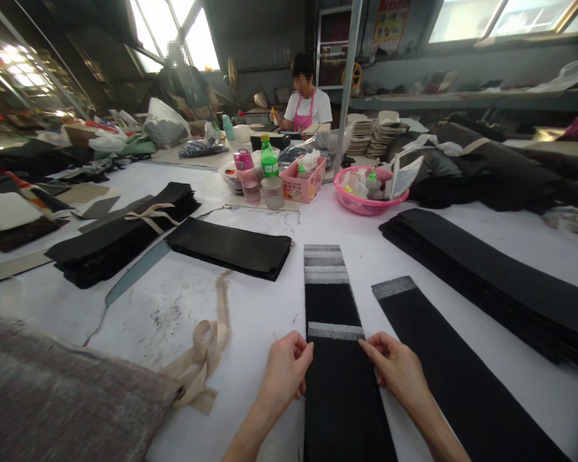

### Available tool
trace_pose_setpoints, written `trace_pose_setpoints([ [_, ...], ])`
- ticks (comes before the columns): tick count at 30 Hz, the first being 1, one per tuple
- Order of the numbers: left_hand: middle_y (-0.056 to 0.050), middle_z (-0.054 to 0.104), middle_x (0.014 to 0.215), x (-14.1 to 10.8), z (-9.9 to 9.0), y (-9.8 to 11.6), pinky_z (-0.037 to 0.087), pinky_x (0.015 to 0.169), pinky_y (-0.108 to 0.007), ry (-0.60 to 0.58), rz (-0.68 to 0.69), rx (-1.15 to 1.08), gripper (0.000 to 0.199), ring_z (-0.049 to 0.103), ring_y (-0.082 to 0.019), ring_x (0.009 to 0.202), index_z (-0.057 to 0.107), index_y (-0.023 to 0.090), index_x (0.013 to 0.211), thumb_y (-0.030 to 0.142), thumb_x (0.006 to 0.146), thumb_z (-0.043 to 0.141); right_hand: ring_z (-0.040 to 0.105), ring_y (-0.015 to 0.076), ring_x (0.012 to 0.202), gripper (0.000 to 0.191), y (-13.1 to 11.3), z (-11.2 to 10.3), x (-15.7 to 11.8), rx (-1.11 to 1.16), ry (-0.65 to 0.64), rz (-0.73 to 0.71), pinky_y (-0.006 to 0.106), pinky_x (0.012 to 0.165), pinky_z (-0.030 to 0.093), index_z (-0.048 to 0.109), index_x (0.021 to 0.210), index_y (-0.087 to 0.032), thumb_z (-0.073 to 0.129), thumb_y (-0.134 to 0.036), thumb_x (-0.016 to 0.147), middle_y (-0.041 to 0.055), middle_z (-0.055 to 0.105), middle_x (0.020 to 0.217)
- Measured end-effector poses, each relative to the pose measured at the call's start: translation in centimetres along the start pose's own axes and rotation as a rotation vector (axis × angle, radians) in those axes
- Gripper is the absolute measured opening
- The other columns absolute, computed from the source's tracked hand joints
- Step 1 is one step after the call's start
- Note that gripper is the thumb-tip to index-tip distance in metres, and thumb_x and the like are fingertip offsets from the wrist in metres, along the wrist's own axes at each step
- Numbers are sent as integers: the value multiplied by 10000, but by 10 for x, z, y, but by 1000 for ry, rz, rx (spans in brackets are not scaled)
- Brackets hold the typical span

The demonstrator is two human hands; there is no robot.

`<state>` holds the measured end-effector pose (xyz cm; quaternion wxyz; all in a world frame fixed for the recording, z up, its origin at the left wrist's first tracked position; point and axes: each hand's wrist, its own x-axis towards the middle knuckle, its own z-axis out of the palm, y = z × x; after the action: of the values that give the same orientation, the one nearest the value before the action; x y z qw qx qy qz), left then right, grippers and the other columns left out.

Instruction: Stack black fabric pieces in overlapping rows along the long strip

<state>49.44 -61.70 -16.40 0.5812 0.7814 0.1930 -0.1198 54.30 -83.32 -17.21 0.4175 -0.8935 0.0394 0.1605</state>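
Long black strips (344, 391) lie overlapped in front of me, with several grey bands across their far ends. My left hand (288, 366) is closed at the left edge of the top strip, thumb and finger pinched just below the nearest grey band. At the opposite edge, my right hand (395, 366) pinches the same strip at about the same height. To the right lies another black strip (457, 359) with one grey band at its far end. A flat stack of shorter black pieces (228, 247) rests farther off to the left.
A tied black bundle (120, 231) lies at the left, a thick black stack (491, 269) at the right. Beyond are a pink basket (366, 204), a pink box (304, 186) and a green bottle (269, 157). Grey cloth (67, 391) covers the near left. A person (308, 106) sits behind.
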Motion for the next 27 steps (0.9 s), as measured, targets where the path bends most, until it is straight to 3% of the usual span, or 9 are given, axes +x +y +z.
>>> trace_pose_setpoints([
  [19,88,445,359,3,2,3,232,198,-137,15,-22,66,273,465,-106,236,426,213,659,393,858,472,566,124,385,331,-4,-1,0,5,4,19,219,446,390,564,710,-223,521,-526,836,-56,577,504],
  [27,92,434,363,2,4,4,213,213,-134,11,-24,102,331,433,-89,222,425,211,650,472,852,458,574,119,393,296,-7,-3,-2,-19,41,26,208,448,373,569,691,-220,504,-469,838,-52,597,507],
])
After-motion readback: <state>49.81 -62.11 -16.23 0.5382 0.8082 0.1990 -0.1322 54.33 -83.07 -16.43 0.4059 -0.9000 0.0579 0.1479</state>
